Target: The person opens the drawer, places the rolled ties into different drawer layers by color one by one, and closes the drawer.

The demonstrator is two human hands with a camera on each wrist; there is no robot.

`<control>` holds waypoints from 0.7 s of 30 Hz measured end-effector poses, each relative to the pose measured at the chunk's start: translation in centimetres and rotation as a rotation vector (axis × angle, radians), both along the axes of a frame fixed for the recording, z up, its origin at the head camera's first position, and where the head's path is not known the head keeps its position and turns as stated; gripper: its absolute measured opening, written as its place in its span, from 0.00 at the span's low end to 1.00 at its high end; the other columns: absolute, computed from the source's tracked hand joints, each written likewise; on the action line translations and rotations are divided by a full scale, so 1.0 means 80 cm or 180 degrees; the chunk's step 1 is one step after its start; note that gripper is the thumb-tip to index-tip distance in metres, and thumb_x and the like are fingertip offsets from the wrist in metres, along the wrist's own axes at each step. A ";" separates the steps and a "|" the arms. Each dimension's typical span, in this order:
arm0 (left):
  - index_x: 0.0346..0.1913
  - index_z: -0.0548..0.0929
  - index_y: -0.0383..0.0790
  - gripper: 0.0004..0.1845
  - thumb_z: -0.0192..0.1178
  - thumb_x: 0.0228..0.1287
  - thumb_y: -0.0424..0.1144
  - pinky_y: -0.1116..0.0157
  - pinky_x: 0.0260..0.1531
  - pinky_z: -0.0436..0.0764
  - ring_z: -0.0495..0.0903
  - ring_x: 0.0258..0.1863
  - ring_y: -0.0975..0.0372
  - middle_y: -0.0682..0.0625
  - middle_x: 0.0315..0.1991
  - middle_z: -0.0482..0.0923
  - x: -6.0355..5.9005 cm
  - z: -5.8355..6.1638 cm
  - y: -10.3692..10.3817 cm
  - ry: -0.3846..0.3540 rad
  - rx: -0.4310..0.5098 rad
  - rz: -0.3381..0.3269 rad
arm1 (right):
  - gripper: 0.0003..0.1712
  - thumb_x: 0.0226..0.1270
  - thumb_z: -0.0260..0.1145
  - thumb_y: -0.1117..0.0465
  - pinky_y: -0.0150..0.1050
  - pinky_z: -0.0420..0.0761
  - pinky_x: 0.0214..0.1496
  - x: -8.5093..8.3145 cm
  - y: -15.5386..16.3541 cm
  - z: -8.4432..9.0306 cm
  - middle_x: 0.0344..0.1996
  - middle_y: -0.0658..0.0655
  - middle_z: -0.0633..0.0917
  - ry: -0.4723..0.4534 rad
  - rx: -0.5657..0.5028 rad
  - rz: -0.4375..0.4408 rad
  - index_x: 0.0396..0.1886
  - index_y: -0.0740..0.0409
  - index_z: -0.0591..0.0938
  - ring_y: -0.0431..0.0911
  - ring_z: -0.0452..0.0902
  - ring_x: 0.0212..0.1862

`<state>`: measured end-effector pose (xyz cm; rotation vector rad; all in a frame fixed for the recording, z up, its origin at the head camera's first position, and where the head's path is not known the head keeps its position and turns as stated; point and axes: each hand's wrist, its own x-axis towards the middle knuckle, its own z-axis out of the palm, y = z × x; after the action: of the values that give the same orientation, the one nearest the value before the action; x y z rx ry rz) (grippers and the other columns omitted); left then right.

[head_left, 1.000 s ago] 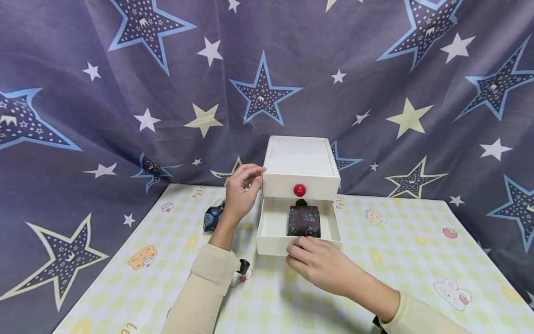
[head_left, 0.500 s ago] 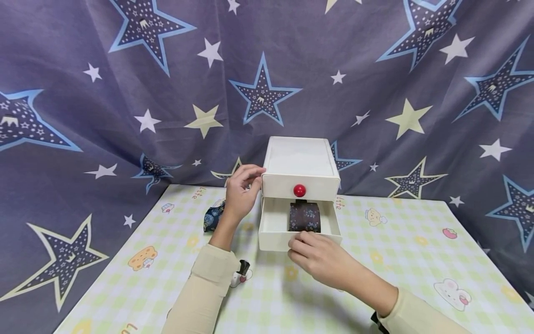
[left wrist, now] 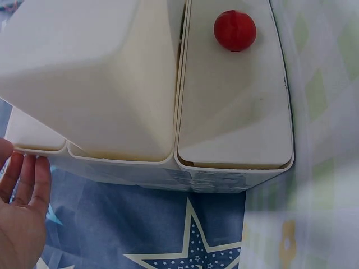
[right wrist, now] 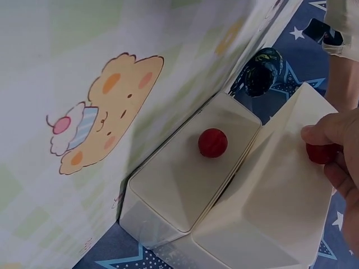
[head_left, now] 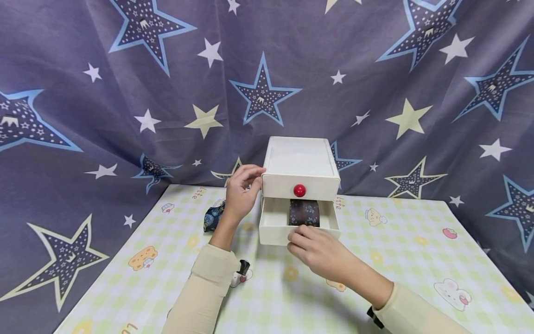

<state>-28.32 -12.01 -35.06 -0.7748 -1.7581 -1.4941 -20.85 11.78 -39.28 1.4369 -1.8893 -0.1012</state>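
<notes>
In the head view, a white drawer cabinet [head_left: 301, 153] has its top drawer pushed in and the drawer below pulled partway out. My right hand [head_left: 315, 250] is at that open drawer's [head_left: 273, 235] front; in the right wrist view, thumb and fingers pinch its red knob [right wrist: 321, 152]. Inside the drawer lies a rolled dark necktie [head_left: 304, 212] with small blue flowers, its back end under the top drawer. My left hand [head_left: 243, 191] rests against the cabinet's left front corner, and the left wrist view shows its fingers [left wrist: 25, 185] straight along the side.
A second rolled necktie [head_left: 213, 217], blue and floral, lies on the table left of the cabinet, partly behind my left forearm. Under the open drawer is a closed bottom drawer [right wrist: 193, 168] with a red knob. A star-printed curtain [head_left: 359, 69] hangs close behind the table.
My right hand has moved away from me, pushing the open drawer further into the cabinet. The necktie inside has slid back with it. My left hand has stayed in place.
</notes>
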 end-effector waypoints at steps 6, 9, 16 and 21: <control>0.47 0.83 0.16 0.11 0.57 0.63 0.14 0.40 0.47 0.84 0.82 0.46 0.41 0.25 0.47 0.78 0.000 0.001 0.000 0.0001 -0.0012 -0.0014 | 0.13 0.72 0.55 0.67 0.35 0.81 0.47 -0.005 -0.001 -0.001 0.41 0.51 0.83 -0.0084 -0.0013 -0.0066 0.38 0.58 0.86 0.47 0.75 0.44; 0.48 0.83 0.16 0.11 0.57 0.64 0.14 0.40 0.47 0.84 0.82 0.46 0.41 0.26 0.48 0.78 0.000 0.001 -0.001 -0.0010 -0.0016 -0.0018 | 0.16 0.75 0.51 0.66 0.36 0.81 0.47 -0.007 -0.002 -0.001 0.41 0.51 0.83 -0.0122 -0.0007 -0.0104 0.38 0.58 0.86 0.47 0.75 0.44; 0.47 0.83 0.15 0.11 0.57 0.63 0.13 0.41 0.47 0.85 0.81 0.46 0.39 0.25 0.47 0.78 0.000 0.001 0.000 0.0005 0.0022 -0.0055 | 0.13 0.72 0.55 0.68 0.36 0.80 0.48 -0.014 -0.003 -0.001 0.42 0.53 0.83 -0.0141 0.0014 -0.0112 0.39 0.59 0.87 0.48 0.75 0.45; 0.47 0.83 0.15 0.11 0.57 0.63 0.14 0.43 0.47 0.85 0.81 0.46 0.39 0.25 0.47 0.78 0.001 0.001 -0.001 0.0020 0.0008 -0.0042 | 0.11 0.70 0.57 0.69 0.36 0.80 0.48 -0.022 -0.004 -0.002 0.41 0.53 0.83 -0.0077 -0.0012 -0.0097 0.39 0.60 0.87 0.48 0.75 0.45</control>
<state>-28.23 -12.05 -34.96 -0.7904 -1.7494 -1.5005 -22.58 11.46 -39.40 1.4130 -1.9305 -0.0955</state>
